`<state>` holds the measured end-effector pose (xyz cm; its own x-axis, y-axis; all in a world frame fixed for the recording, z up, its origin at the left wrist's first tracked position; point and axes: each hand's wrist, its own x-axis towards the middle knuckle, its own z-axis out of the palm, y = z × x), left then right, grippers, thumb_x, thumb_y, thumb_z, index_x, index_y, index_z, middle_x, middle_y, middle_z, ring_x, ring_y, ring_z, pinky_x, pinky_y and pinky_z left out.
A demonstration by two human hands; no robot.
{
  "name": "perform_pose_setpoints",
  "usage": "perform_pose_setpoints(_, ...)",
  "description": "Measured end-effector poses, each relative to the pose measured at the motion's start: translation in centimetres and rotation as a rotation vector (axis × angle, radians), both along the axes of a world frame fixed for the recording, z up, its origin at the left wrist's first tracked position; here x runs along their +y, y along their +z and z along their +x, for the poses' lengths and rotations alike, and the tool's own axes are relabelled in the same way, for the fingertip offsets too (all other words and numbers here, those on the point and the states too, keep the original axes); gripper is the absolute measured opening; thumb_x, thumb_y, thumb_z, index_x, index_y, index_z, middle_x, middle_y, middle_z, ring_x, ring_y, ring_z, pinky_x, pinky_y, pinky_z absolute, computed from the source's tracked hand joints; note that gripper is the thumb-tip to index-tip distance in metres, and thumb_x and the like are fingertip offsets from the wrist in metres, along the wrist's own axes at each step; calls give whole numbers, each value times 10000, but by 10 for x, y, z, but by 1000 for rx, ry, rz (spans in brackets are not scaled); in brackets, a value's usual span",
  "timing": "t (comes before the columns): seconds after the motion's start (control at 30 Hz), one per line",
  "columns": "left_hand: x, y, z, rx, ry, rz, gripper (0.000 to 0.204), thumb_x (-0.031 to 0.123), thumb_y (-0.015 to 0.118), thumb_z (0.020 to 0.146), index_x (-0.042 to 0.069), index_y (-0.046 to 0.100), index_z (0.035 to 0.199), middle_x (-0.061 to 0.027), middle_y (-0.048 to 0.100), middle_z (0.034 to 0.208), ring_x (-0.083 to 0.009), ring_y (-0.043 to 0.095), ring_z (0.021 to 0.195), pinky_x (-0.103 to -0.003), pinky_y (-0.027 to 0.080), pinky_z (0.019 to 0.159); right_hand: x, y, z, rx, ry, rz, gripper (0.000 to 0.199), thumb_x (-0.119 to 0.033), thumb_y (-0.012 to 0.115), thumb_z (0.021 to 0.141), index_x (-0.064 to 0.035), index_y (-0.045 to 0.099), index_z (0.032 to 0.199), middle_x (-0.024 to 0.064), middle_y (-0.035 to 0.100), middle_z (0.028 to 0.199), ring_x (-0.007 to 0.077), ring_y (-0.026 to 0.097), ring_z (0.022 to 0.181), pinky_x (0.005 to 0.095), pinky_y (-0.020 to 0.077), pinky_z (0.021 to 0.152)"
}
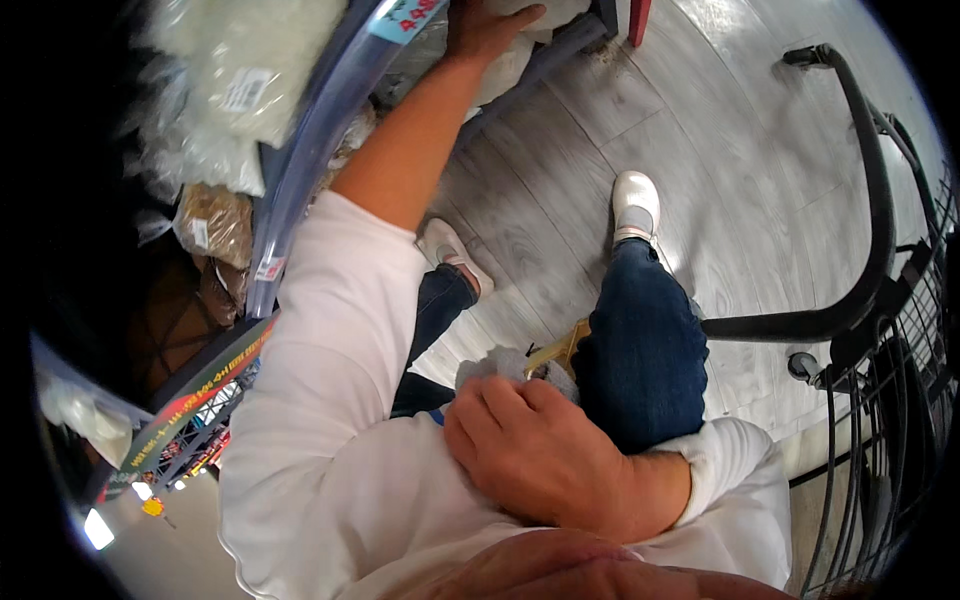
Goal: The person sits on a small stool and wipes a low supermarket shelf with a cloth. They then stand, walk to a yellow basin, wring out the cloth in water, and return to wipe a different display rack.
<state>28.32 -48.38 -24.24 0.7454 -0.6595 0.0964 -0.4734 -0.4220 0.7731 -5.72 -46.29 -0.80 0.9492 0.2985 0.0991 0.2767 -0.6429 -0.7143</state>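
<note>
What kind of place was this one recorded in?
Most likely a shop aisle: shelves with price strips hold bagged goods, and a black wire shopping cart stands beside the person.

Left hand reaches a shelf bag; right hand perhaps clutches cloth.

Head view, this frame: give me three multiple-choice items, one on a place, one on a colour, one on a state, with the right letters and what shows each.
1. Where is the left hand?
A. on the cart handle
B. up on a pale bagged item on the shelf
C. on the floor

2. What colour are the shoes?
A. black
B. red
C. white

3. How is the right hand?
A. closed over a grey cloth against the body
B. spread open in the air
C. gripping the cart

Answers: 1 B, the arm stretches up to the shelf; 2 C, both shoes are white on the grey floor; 3 A, its fingers curl over the grey cloth, apart from the cart handle.
</note>
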Motion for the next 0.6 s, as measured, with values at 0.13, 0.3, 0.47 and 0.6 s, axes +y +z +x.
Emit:
perform_pose_setpoints(0.13,-21,-22,12,-115,-38,107,992,253,840,525,-3,294,1313,-177,451,1253,-275,424,1180,-341,359,989,-8,-11,6,20,-41,-6,137,-183,521,708,-80,591,765,27,505,766,160,447,747,257,329,562)
perform_pose_setpoints(0.3,-24,-17,21,18,8,167,904,241,834,537,3,365,1273,-148,505,1197,-268,483,1117,-339,410,937,-12,-14,11,27,-24,-10,164,-189,518,722,-72,603,800,45,520,803,168,444,753,262,323,574)
perform_pose_setpoints(0.47,-12,-8,-4,382,79,4,782,228,789,620,8,399,1261,-144,529,1167,-269,501,1096,-332,414,915,-10,-15,12,-8,-77,-51,190,-189,505,740,-66,604,845,52,530,835,172,459,781,264,323,596)
perform_pose_setpoints(0.6,52,-8,-47,703,408,-181,659,259,731,713,16,436,1251,-85,530,1171,-218,506,1067,-333,394,923,-9,-15,8,10,-97,-52,223,-186,492,753,-59,604,898,66,549,890,175,468,792,268,327,613)
